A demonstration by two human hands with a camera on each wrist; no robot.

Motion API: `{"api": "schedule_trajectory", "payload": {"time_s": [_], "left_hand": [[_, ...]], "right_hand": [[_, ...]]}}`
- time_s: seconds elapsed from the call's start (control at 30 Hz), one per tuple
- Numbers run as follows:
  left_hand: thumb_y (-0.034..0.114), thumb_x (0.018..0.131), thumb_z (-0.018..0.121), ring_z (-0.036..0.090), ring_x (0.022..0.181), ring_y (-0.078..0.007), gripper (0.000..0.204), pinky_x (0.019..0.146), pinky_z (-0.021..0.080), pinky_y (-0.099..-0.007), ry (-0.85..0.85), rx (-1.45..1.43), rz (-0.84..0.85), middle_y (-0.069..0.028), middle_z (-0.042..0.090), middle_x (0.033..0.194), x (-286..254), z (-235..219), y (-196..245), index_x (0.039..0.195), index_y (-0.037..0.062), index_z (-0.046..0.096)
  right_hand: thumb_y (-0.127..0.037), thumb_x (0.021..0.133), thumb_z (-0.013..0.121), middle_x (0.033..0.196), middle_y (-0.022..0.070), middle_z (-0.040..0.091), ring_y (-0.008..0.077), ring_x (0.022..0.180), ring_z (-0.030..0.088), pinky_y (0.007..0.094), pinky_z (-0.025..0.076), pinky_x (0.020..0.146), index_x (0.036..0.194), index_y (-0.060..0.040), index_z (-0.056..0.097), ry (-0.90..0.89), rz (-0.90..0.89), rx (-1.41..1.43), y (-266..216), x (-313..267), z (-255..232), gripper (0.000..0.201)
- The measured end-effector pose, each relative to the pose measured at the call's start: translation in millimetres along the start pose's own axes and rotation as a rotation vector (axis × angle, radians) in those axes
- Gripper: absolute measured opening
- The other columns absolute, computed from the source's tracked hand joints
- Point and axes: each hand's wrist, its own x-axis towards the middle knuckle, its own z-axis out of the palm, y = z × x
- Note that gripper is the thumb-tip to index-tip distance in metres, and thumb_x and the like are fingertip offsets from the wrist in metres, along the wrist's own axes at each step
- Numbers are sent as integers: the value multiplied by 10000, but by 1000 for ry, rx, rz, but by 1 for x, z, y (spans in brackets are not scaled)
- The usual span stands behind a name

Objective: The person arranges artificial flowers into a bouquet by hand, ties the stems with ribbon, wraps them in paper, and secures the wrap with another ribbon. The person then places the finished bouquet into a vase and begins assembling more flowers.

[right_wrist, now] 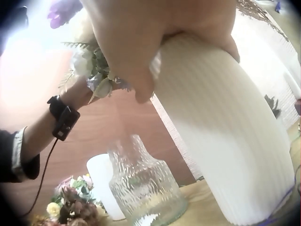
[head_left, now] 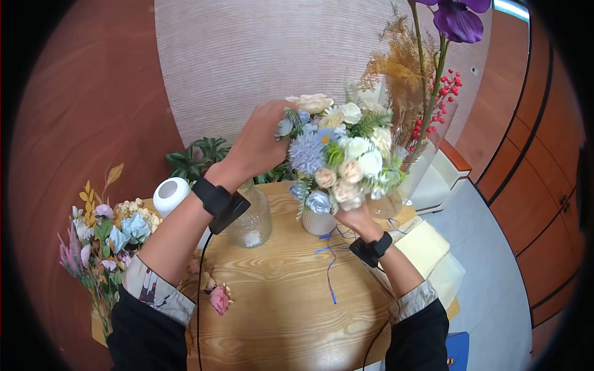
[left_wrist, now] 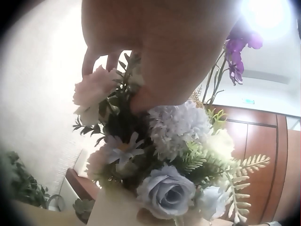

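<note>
A full bouquet of artificial flowers (head_left: 337, 157), with white, cream and peach roses, blue blooms and green fern, fills a white ribbed vase (head_left: 318, 224) on the wooden table. My left hand (head_left: 263, 139) reaches into the bouquet's upper left side. Its thumb and fingers close around stems and foliage beside a pale pink rose (left_wrist: 96, 87); the fingertips are partly hidden. Below the blooms, my right hand (head_left: 357, 221) grips the upper part of the vase, its thumb and fingers spread around the ribbed wall (right_wrist: 221, 127).
A clear textured glass vase (head_left: 249, 216) and a white vase (head_left: 172, 196) stand left of the bouquet. More flowers (head_left: 108, 247) and a pink bloom (head_left: 219, 299) lie left. Blue ribbon (head_left: 331, 278) trails rightward near cream wrapping sheets (head_left: 424, 247). Tall purple orchids (head_left: 459, 23) rise behind.
</note>
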Motion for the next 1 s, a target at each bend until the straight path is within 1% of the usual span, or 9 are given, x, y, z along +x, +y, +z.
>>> {"api": "schedule_trajectory", "payload": {"time_s": [0.03,0.13,0.2,0.33,0.6,0.7,0.9,0.97,1.0], "left_hand": [[-57,683,583,492,1041,-305,416,868,399,-353,-4,4,-10,-140,540,1058,-1,1,-1,1078,43,496],[-61,693,573,507,1035,-303,415,868,402,-348,-22,-11,-17,-145,553,1053,-1,6,-4,1087,45,498],[-61,698,569,513,1037,-303,422,875,401,-348,-34,-27,-11,-149,557,1059,1,9,-3,1100,47,498],[-59,719,558,499,1101,-280,474,918,382,-340,-37,-68,-65,-154,555,1116,4,9,0,1175,43,475],[-19,733,580,366,1245,-246,639,963,359,-377,1,11,-213,-131,397,1317,-20,-14,11,1308,67,316],[-32,720,574,348,1252,-226,641,984,339,-388,26,-232,-335,-108,381,1318,-61,-34,46,1301,67,322],[-39,693,632,416,1183,-236,557,964,358,-352,-313,-229,-535,-137,441,1223,-181,-73,115,1207,32,430],[-27,699,623,485,1064,-285,545,856,427,-324,-461,-242,-536,-174,426,1229,-216,-85,129,1206,35,432],[-23,687,655,483,1085,-267,506,885,415,-326,-426,-236,-606,-160,448,1211,-232,-85,142,1155,32,471]], "right_hand": [[-165,767,611,1106,122,573,278,1037,531,354,422,905,1085,-56,557,74,142,279,1,-5,10,341],[-164,756,652,1087,110,586,253,1007,554,345,438,883,1089,-55,552,82,6,114,-9,-11,-7,365],[-220,705,739,1166,112,545,239,1082,513,357,404,922,1185,-43,480,-48,403,529,-10,-11,-9,573],[-180,662,777,1136,79,563,195,1017,543,308,422,892,1165,-10,486,25,450,799,-8,-6,-7,605],[-154,577,815,1102,92,557,200,979,536,302,416,888,1157,10,471,35,424,768,-3,-12,8,694],[-141,536,828,1099,102,546,205,980,531,306,418,887,1157,19,454,35,467,794,8,-19,22,743],[-131,499,841,1097,115,538,208,984,529,323,433,873,1162,18,429,13,515,858,5,-15,30,795],[-129,497,842,1093,120,539,211,985,530,326,436,871,1162,22,425,51,512,872,10,-13,40,799],[-129,498,842,1088,123,541,215,988,530,329,437,872,1167,26,415,61,485,867,17,-16,42,808]]}}
